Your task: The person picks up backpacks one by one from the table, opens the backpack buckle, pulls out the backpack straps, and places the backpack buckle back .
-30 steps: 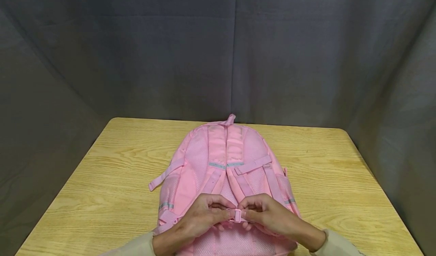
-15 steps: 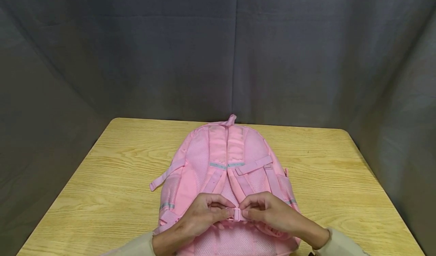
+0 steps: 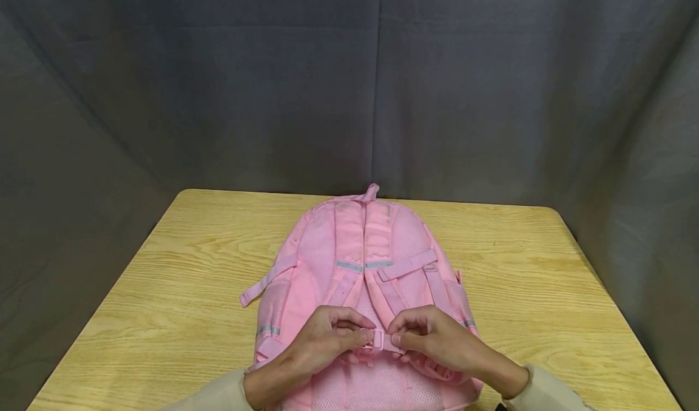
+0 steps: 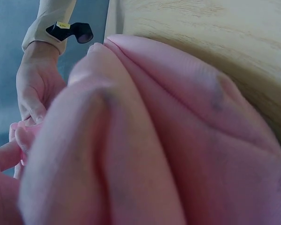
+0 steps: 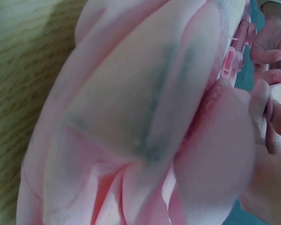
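A pink backpack [image 3: 314, 247] lies on the table with its shoulder straps facing up. Over its lower part, both hands work at a pink plastic buckle [image 3: 378, 339] on a webbing strap [image 3: 389, 343]. My left hand [image 3: 317, 345] pinches the buckle's left end between thumb and fingers, hiding that part. My right hand [image 3: 439, 343] pinches the webbing just right of the buckle. Backpack fabric [image 4: 145, 117] fills much of the left wrist view, the buckle [image 4: 25, 133] showing at its left edge. In the right wrist view, a second pink buckle [image 5: 228, 63] hangs beside the bag.
The wooden table [image 3: 164, 302] extends around the bag on both sides. Dark grey curtains [image 3: 273, 95] enclose the back and sides. A loose strap [image 3: 267, 283] sticks out to the bag's left. A small black camera [image 4: 77, 33] sits on the right wrist.
The buckle and left fingertips have shifted slightly left and up. The right fingertips now sit farther from the buckle, with more webbing showing between. The backpack stays in place.
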`<state>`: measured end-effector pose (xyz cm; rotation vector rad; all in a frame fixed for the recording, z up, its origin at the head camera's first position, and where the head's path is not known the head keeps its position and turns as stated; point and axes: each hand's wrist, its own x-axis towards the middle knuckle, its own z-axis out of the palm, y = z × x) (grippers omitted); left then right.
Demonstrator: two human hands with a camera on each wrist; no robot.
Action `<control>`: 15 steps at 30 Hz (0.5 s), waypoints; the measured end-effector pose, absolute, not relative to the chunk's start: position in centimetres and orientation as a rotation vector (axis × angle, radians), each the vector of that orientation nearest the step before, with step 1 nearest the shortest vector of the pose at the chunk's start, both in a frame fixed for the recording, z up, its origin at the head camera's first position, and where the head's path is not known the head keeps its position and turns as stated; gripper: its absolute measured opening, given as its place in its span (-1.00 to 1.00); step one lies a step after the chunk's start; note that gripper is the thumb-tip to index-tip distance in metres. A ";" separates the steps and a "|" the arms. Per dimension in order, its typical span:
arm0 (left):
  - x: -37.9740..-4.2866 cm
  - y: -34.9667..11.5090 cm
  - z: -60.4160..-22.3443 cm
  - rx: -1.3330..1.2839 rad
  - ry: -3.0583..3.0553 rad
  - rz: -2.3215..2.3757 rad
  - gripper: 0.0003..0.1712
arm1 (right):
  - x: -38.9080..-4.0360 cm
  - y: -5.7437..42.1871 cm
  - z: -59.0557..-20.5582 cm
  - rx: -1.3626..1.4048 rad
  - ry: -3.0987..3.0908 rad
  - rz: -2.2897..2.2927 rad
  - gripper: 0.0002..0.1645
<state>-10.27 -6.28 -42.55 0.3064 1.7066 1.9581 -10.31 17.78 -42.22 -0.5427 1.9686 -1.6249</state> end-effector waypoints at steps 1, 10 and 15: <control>-10.3 -6.3 -42.5 0.310 1.705 1.958 -0.68 | -10.3 17.7 -42.3 -0.540 1.967 -1.629 -0.78; -10.4 -6.2 -42.6 0.302 1.687 1.948 -0.70 | -10.4 17.2 -42.2 -0.570 1.924 -1.669 -0.76; -10.4 -6.1 -42.7 0.298 1.682 1.942 -0.71 | -10.4 16.8 -42.0 -0.571 1.899 -1.686 -0.77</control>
